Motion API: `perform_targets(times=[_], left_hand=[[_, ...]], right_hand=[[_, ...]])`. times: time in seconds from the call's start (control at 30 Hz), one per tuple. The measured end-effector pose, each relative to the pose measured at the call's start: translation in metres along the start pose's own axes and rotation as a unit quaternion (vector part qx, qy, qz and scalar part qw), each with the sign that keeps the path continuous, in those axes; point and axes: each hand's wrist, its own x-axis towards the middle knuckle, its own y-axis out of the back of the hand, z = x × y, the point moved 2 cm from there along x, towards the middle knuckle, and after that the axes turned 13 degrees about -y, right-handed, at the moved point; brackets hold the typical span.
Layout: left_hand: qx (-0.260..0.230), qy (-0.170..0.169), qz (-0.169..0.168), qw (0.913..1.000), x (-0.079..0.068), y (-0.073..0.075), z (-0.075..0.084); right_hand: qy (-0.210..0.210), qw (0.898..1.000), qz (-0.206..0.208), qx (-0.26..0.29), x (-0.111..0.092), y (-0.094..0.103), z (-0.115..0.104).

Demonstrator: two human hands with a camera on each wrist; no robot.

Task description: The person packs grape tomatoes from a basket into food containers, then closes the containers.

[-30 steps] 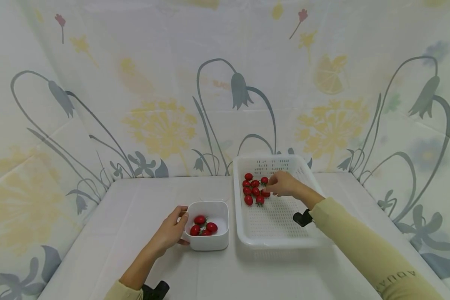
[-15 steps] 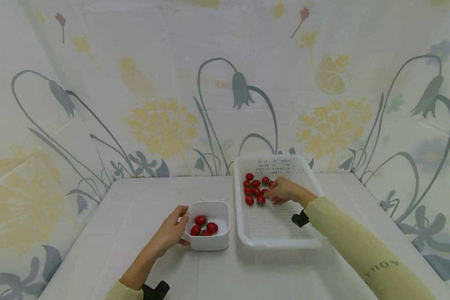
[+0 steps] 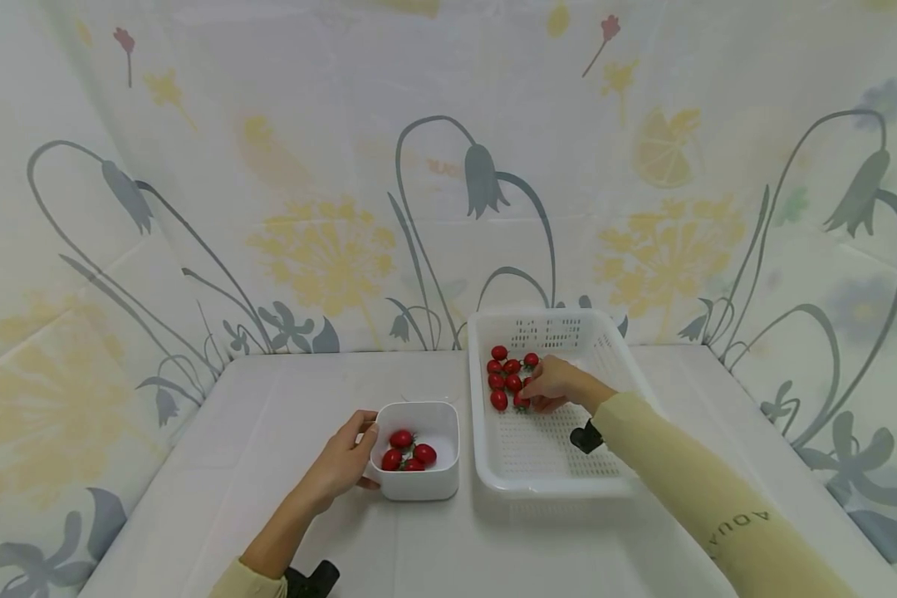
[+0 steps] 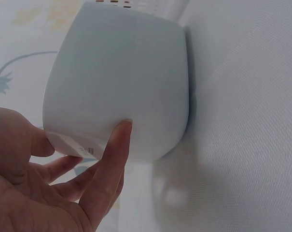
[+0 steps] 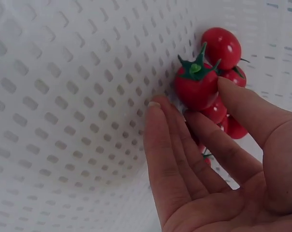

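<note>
1. The right hand (image 3: 556, 384) reaches into the basket, upper right of centre in the head view. In its wrist view, the thumb touches one side of a tomato (image 5: 196, 89) and the index fingertip sits just beneath; the remaining fingers lie nearly straight alongside. I cannot tell whether the pinch has closed.
2. That tomato, upper right in the wrist view, turns its leafy green stem end towards the camera and slightly upward. Its long axis seems foreshortened, running away from the lens. Taking it by the sides probably spares the leaves.
3. More tomatoes (image 3: 512, 383) cluster beside it in the basket's upper left part, pointing various ways.
4. The white basket (image 3: 561, 487) has its long axis running up the frame; its raised walls likely stop the fruit rolling away.
5. Left of it, the left hand (image 3: 341, 459) grips the white box (image 3: 419, 486) by its left side, presumably to steady it.
6. Inside, four tomatoes (image 3: 424, 454) show; the uppermost lies roughly crosswise.
</note>
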Motion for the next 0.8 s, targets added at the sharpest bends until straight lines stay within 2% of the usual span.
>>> perform_targets(times=[0.23,0.47,0.8], left_hand=[[-0.002,-0.001,0.000,1.0000,0.000,-0.002,0.000],[-0.001,-0.005,-0.001,1.0000,0.000,-0.001,0.000],[-0.002,-0.005,-0.005,1.0000,0.000,0.001,-0.001]], right_hand=[[0.019,1.000,0.003,0.009,-0.001,-0.007,-0.003],[0.034,0.999,0.001,-0.005,-0.007,-0.006,-0.008],[0.077,0.996,-0.020,0.048,-0.020,0.009,-0.012]])
